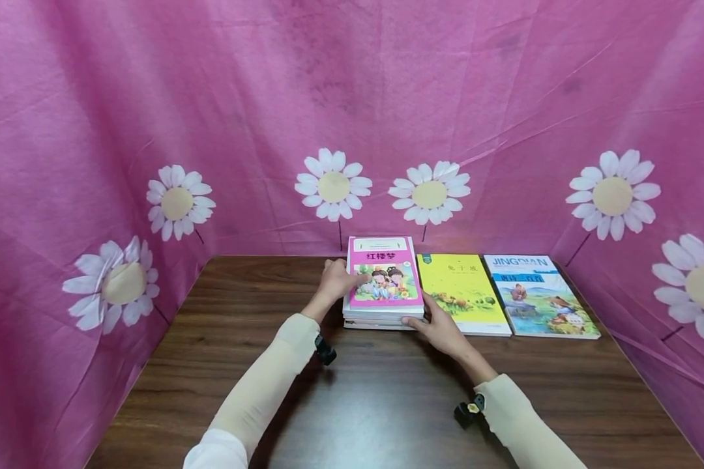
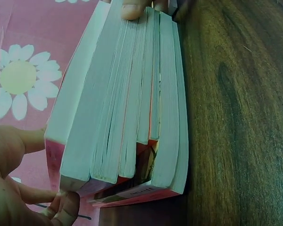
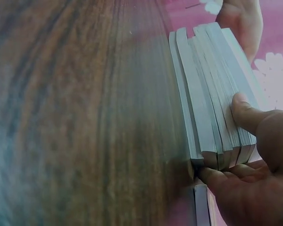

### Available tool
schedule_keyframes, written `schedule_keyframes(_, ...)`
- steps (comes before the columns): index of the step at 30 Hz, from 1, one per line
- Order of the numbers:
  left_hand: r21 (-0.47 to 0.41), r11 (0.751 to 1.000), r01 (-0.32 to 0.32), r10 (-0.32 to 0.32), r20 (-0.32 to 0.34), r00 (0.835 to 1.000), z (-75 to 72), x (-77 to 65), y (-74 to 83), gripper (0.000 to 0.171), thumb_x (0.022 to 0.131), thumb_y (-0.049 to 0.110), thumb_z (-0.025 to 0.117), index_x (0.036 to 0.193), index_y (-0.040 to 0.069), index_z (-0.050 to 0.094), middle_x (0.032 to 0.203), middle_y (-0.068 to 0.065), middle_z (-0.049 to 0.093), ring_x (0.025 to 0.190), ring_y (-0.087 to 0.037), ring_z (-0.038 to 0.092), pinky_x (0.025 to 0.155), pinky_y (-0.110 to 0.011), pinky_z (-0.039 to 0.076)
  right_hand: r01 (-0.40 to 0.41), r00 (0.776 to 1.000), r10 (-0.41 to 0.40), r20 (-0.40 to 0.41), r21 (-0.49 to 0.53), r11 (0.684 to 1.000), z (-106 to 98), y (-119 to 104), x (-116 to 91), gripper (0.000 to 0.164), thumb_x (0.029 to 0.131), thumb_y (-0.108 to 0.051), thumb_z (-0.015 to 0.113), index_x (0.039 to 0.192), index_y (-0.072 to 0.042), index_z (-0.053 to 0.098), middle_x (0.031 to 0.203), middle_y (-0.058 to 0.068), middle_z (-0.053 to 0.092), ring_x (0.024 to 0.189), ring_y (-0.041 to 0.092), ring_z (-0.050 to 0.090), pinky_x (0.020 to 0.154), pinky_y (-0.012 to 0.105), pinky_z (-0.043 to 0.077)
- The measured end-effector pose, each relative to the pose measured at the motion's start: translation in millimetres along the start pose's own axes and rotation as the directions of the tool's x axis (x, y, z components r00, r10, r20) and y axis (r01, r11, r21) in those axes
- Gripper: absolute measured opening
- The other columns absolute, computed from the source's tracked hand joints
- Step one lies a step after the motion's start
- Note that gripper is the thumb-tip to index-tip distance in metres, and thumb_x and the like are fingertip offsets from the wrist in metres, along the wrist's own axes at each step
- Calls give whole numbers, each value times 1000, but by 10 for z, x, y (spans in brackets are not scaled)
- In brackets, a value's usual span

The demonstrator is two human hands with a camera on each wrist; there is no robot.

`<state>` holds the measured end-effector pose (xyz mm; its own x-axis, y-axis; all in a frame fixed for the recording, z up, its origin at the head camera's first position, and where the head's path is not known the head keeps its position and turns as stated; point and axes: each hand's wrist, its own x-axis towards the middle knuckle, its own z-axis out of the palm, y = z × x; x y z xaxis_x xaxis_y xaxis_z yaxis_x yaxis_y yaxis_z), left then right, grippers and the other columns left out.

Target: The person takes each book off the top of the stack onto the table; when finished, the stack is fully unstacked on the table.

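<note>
A stack of several books [image 1: 381, 314] lies on the table, topped by a pink-covered book [image 1: 381, 256] with cartoon figures. My left hand [image 1: 336, 280] grips its left side, the thumb over the top cover and the other fingers down along the side. At the front right corner, my right hand [image 1: 440, 327] holds the stack, thumb against the front page edges and fingers along the right side. The page edges [image 2: 104, 108] sit slightly uneven in the left wrist view, with some books set back from others.
Right of the stack lies a yellow book [image 1: 463, 286], and beyond it a blue illustrated book [image 1: 542, 299]. All rest toward the back of the dark wood table [image 1: 352, 404]. A pink cloth [image 1: 258, 117] with daisies hangs behind and at both sides.
</note>
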<state>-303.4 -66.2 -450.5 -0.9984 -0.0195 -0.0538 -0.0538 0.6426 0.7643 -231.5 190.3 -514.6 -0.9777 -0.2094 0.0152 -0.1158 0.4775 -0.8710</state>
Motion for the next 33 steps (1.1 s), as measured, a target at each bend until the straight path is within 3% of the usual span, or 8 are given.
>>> schedule_keyframes(6,-95,995,22,-22,-1,1000,-34,61,-58,42,92,26,85,115,-7,72,101,-17,75,82,-19,65,74,-30,58,13,1000,-13,0,19,1000,-10,2,-12,88,100,-26,75,168,-2,24,166,27,41,150,44,47,123,52,40)
schedule_keyframes(13,-176,979,99,-99,9,995,-37,100,-59,38,90,20,85,115,-6,72,95,-14,76,75,-15,65,64,-22,53,19,1000,-19,1,8,1000,-33,-1,-19,88,100,-26,75,168,-3,25,168,27,38,150,44,47,123,52,40)
schedule_keyframes(18,-240,966,95,-92,22,995,-47,87,-11,34,87,11,85,116,-3,73,102,-17,76,83,-22,70,74,-30,61,31,999,-31,11,0,1000,-29,0,-7,88,101,-28,74,169,-2,24,168,28,37,151,45,45,124,55,39)
schedule_keyframes(21,-259,963,75,-71,27,997,-62,62,18,44,86,9,85,124,-1,64,111,-17,71,94,-25,68,86,-36,62,25,1000,-25,13,5,1000,-25,-1,-2,88,102,-29,73,169,-3,23,168,27,37,152,44,44,124,55,38)
schedule_keyframes(23,-270,961,60,-54,29,998,-74,41,32,49,85,8,84,126,1,57,111,-15,66,93,-23,64,85,-34,59,20,1000,-21,13,4,1000,-26,4,-2,88,101,-28,73,169,-3,23,168,27,38,151,44,45,125,55,38)
schedule_keyframes(28,-392,919,27,-3,61,998,-112,-5,64,48,88,0,72,125,4,41,104,-13,55,72,-15,51,61,-25,48,21,1000,-21,12,-1,1000,-28,12,-11,90,100,-26,75,169,-2,22,166,26,41,148,43,50,123,54,40)
schedule_keyframes(30,-460,887,22,14,76,997,-136,-19,79,48,89,-2,67,126,4,37,103,-14,53,68,-15,49,57,-25,46,24,1000,-24,11,0,1000,-28,8,-13,90,101,-25,75,169,-2,21,166,27,42,148,43,50,123,54,41)
schedule_keyframes(33,-511,859,16,26,74,997,-177,-34,90,50,90,-2,66,130,3,36,105,-14,55,70,-15,53,58,-24,49,24,1000,-24,11,7,1000,-28,-1,-17,90,101,-24,75,169,-2,21,166,27,42,148,43,50,122,54,42)
